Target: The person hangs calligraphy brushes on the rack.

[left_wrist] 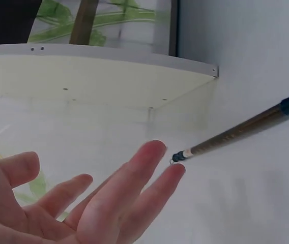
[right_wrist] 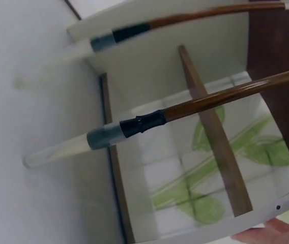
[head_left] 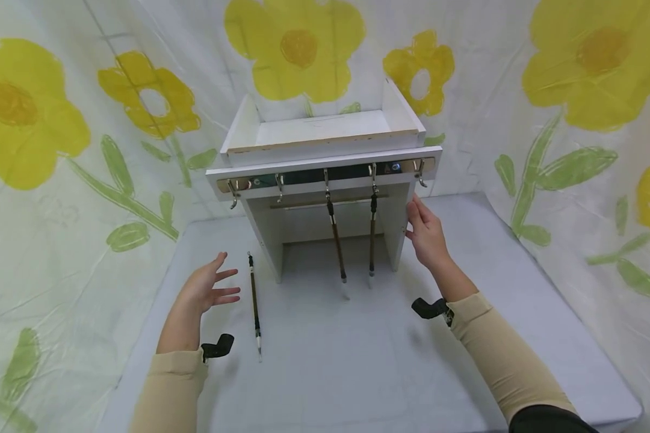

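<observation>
In the head view, my left hand is held above the table with fingers spread and nothing in them. Just right of it lies a dark calligraphy brush with a loop at its far end. The left wrist view shows that brush past my fingertips. My right hand touches the right side panel of a white wooden shelf, its fingers at the outer face near the front edge. Two calligraphy brushes with clear tip covers hang, tips down, from the shelf's hook rail.
Other hooks on the rail hold no brush. A thin wooden crossbar spans the shelf's inside. The shelf stands toward the back of a table with a pale cloth. A flowered curtain encloses the back and sides.
</observation>
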Action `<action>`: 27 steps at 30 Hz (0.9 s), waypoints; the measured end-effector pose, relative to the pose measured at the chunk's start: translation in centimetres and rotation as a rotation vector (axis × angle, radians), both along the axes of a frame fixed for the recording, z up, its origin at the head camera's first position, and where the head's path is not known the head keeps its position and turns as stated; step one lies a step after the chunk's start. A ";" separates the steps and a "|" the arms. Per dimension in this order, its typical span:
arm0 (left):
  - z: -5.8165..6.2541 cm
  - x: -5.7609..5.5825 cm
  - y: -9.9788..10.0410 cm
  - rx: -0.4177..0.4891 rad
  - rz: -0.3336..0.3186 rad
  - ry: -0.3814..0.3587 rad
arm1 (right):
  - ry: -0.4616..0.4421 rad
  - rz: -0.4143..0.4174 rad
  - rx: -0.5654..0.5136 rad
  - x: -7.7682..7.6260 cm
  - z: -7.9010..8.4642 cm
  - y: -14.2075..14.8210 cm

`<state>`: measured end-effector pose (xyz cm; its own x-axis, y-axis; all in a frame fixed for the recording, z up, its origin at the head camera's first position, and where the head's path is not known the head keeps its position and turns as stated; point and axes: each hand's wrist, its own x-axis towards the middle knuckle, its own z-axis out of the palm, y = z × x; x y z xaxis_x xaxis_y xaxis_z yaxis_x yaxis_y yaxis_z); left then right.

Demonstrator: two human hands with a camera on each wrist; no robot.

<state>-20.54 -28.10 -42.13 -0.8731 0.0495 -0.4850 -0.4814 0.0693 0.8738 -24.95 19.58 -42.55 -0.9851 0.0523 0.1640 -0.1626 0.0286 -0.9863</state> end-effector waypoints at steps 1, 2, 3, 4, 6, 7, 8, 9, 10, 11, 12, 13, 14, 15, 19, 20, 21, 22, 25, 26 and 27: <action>-0.3 0.0 -0.1 -0.003 0.007 -0.009 | -0.002 -0.003 0.009 0.1 0.0 0.0; -0.5 0.1 -0.1 -0.007 0.011 -0.014 | -0.001 -0.003 0.014 0.2 0.0 0.0; -0.8 0.1 -0.2 -0.010 0.015 -0.018 | -0.001 -0.004 0.018 0.2 0.0 -0.1; -1.0 0.2 -0.2 -0.016 0.018 -0.020 | -0.001 -0.003 0.020 0.3 0.0 -0.1; -1.5 0.3 -0.2 -0.029 0.013 -0.020 | 0.003 0.001 0.015 0.3 0.0 -0.1; -1.7 0.3 -0.1 -0.035 0.005 -0.021 | 0.006 0.004 0.012 0.3 0.0 -0.1; -1.9 0.3 -0.1 -0.038 -0.003 -0.023 | 0.012 0.006 0.009 0.2 0.0 -0.1; -2.1 0.3 0.0 -0.040 -0.012 -0.026 | 0.016 0.008 0.005 0.2 0.0 -0.2; -2.3 0.3 0.1 -0.044 -0.023 -0.028 | 0.021 0.009 0.003 0.1 0.0 -0.2; -2.5 0.3 0.1 -0.050 -0.038 -0.030 | 0.025 0.008 0.004 0.1 -0.1 -0.2; -2.6 0.3 0.2 -0.057 -0.052 -0.031 | 0.027 0.006 0.004 0.1 -0.1 -0.2; -2.8 0.2 0.3 -0.062 -0.062 -0.037 | 0.028 0.004 0.003 0.1 -0.1 -0.1; -3.0 0.2 0.4 -0.070 -0.070 -0.042 | 0.028 0.002 0.000 0.1 -0.2 -0.1; -3.1 0.2 0.5 -0.079 -0.076 -0.046 | 0.029 0.001 -0.005 0.0 -0.2 -0.1; -3.9 0.1 0.6 -0.123 -0.076 -0.070 | 0.032 0.004 -0.016 0.0 -0.3 0.0; -4.1 0.1 0.6 -0.139 -0.074 -0.077 | 0.033 0.007 -0.018 0.0 -0.3 0.0; -4.4 0.1 0.6 -0.156 -0.072 -0.084 | 0.034 0.009 -0.019 0.0 -0.3 -0.1; -4.6 0.0 0.7 -0.175 -0.072 -0.091 | 0.033 0.010 -0.018 -0.1 -0.4 -0.1; -5.2 -0.1 0.8 -0.227 -0.071 -0.106 | 0.028 0.008 -0.010 -0.1 -0.4 -0.1; -5.4 -0.1 0.9 -0.239 -0.070 -0.108 | 0.027 0.008 -0.008 -0.1 -0.4 -0.2; -5.5 -0.2 1.0 -0.250 -0.066 -0.109 | 0.026 0.007 -0.003 -0.1 -0.3 -0.2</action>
<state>-20.74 -27.06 -47.66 -0.8138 -0.0283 -0.5805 -0.5591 0.3105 0.7687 -25.09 19.41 -42.90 -0.9809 0.0456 0.1890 -0.1880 0.0249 -0.9818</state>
